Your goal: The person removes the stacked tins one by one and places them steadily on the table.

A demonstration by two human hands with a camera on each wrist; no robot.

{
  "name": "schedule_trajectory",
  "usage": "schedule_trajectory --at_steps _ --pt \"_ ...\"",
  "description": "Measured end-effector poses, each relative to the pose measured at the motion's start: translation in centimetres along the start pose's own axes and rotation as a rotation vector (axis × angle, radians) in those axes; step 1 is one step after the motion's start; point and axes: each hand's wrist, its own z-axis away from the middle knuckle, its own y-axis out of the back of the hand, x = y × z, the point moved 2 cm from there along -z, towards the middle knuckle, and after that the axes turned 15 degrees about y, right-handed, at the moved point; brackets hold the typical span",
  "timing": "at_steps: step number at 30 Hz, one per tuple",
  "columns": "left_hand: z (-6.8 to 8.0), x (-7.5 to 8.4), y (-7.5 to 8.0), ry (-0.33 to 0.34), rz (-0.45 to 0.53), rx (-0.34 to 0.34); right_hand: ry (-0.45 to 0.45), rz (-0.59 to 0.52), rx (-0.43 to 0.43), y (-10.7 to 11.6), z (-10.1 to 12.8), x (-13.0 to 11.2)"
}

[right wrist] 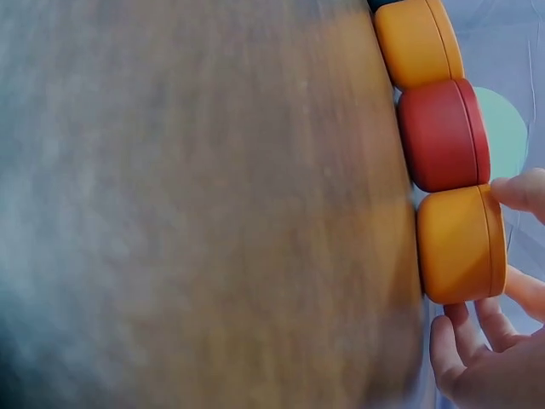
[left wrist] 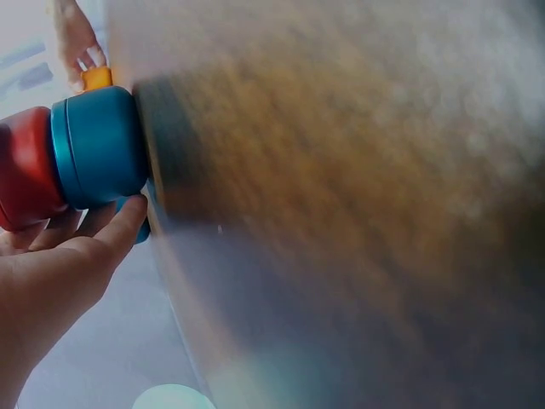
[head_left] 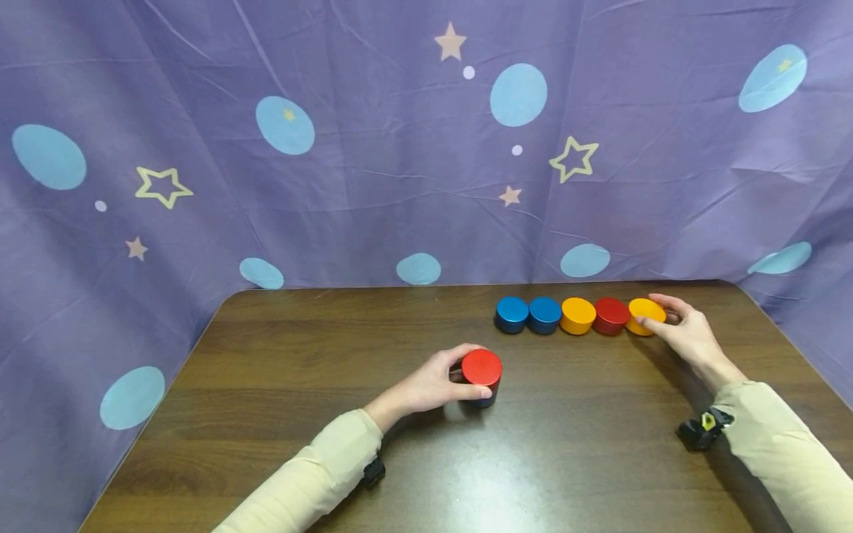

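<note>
In the head view, my left hand [head_left: 436, 381] holds a stack of two round tins near the middle of the table. The red tin [head_left: 482, 366] sits on top, and the blue tin [left wrist: 102, 145] below it shows better in the left wrist view. Thumb and fingers curl round the stack's sides. My right hand [head_left: 689, 337] pinches the yellow tin [head_left: 645, 318] at the right end of a row, with the thumb at its near edge and fingers behind. That tin stands right beside a dark red tin [right wrist: 444, 136].
Leftward from there, the row goes on with another yellow tin [head_left: 577, 316] and two blue tins, one [head_left: 545, 314] beside the other [head_left: 512, 314]. All stand on the brown wooden table [head_left: 300, 340], near its back edge. A purple patterned cloth [head_left: 373, 148] hangs behind.
</note>
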Motion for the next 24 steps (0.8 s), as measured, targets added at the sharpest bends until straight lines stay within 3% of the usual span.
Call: schedule_trajectory --at_steps 12,18,24 --pt "0.0 0.0 0.0 0.002 0.003 -0.010 0.016 -0.117 0.089 0.8 0.1 -0.5" --pt "0.0 -0.1 0.1 0.012 -0.007 -0.021 0.074 -0.184 0.139 0.8 0.4 -1.8" --pt "0.0 0.1 0.1 0.008 -0.025 -0.017 0.140 -0.206 0.135 0.2 0.8 -3.4"
